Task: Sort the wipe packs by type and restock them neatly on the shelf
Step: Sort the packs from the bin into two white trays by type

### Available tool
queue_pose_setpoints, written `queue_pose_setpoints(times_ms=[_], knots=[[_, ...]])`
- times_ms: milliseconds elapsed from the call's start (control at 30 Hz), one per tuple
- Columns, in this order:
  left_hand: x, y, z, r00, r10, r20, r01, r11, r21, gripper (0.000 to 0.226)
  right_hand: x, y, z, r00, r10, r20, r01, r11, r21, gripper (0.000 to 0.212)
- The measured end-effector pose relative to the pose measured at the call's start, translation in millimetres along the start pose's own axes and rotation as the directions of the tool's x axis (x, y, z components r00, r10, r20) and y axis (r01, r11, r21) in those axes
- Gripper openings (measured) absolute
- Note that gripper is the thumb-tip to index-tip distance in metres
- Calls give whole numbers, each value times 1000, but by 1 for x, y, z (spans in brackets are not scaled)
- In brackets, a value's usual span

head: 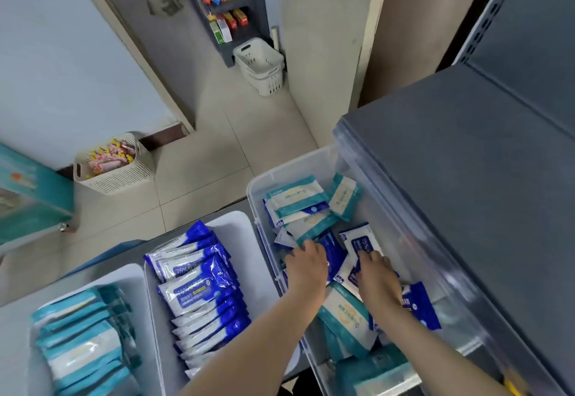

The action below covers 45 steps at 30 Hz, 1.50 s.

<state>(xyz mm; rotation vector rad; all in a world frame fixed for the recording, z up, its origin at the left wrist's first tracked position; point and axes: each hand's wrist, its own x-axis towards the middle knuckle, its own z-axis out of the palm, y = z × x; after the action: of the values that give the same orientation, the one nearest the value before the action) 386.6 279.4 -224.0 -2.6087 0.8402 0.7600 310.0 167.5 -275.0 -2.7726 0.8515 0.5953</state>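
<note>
A clear plastic bin (pixel 264 178) on the right holds a loose mix of teal-and-white wipe packs (pixel 295 198) and blue-and-white wipe packs (pixel 362 241). Both my hands reach into it. My left hand (pixel 306 263) has its fingers curled down onto the packs in the middle of the bin. My right hand (pixel 375 274) grips a blue-and-white pack beside it. A white tray (pixel 242 227) in the middle holds a row of blue packs (pixel 199 290). Another white tray (pixel 130 274) at the left holds a row of teal packs (pixel 84 342).
A grey shelf board (pixel 466 178) overhangs the bin's right side. On the tiled floor stand a beige basket of snacks (pixel 115 165), an empty white basket (pixel 261 66) and a small rack of goods (pixel 224 7). A teal box (pixel 28 193) is at the left edge.
</note>
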Motion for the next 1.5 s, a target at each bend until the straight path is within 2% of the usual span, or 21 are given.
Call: queue_pose_setpoints(times_ms=[100,233,333,433,500,567,667,733,800,833,867,967,1000,1067,1100,1133,1167,1233,1267,1367,1500], knots=[[3,-1,2,1000,-17,19,18,998,-55,74,3,-1,-5,999,-48,-15,48,999,2,40],[-1,-2,0,999,29,14,-27,991,-132,42,7,3,-9,998,-48,-36,50,998,37,31],[-7,-9,-5,1000,0,2,1,924,-382,25,9,8,-17,994,95,-51,-79,965,251,33],[-19,-25,-21,997,-77,-13,53,793,-607,23,2,9,-31,968,253,5,-214,811,545,21],[-30,-42,-31,992,-126,-6,82,683,-726,19,-6,5,-44,961,278,2,-211,724,657,16],[-42,-64,-38,986,-161,40,125,556,-822,19,-17,-6,-61,964,258,-64,-126,657,743,10],[-62,-97,-45,976,-148,162,192,217,-957,16,-39,-38,-89,953,123,-275,185,482,856,27],[-78,-117,-49,956,-134,262,261,-18,-965,23,-46,-60,-97,884,-99,-457,449,449,772,55],[-93,-132,-51,933,-75,351,328,-219,-919,37,-47,-80,-95,733,-332,-593,677,436,593,50],[-98,-138,-49,934,-39,354,334,-255,-908,41,-44,-89,-92,657,-413,-631,752,424,505,46],[-102,-143,-46,943,-17,331,318,-237,-918,41,-44,-99,-92,611,-468,-639,791,405,459,46],[-114,-158,-37,971,-45,236,216,-266,-939,22,-52,-126,-96,541,-484,-687,832,428,353,47],[-118,-164,-35,975,-74,207,177,-294,-939,20,-57,-134,-97,562,-445,-697,812,458,363,47],[-125,-177,-32,975,-164,151,96,-306,-947,20,-70,-149,-104,728,-301,-616,672,496,550,45],[-126,-182,-29,968,-214,128,58,-307,-950,21,-75,-156,-106,835,-222,-504,546,460,700,37],[-128,-187,-27,959,-261,108,25,-304,-952,20,-81,-165,-108,926,-188,-329,377,365,851,27],[-129,-189,-25,948,-305,94,-5,-308,-951,18,-86,-176,-107,968,-210,-136,186,237,954,24],[-130,-190,-21,924,-375,75,-63,-342,-938,17,-100,-198,-103,958,-273,89,-75,62,995,27],[-130,-189,-19,911,-406,74,-87,-364,-927,17,-108,-210,-102,954,-278,115,-106,48,993,24],[-130,-187,-14,882,-467,58,-145,-386,-911,15,-121,-235,-97,983,-169,71,-57,87,995,23],[-127,-193,-13,889,-458,-9,-151,-274,-950,7,-122,-241,-96,988,-155,26,3,187,982,20]])
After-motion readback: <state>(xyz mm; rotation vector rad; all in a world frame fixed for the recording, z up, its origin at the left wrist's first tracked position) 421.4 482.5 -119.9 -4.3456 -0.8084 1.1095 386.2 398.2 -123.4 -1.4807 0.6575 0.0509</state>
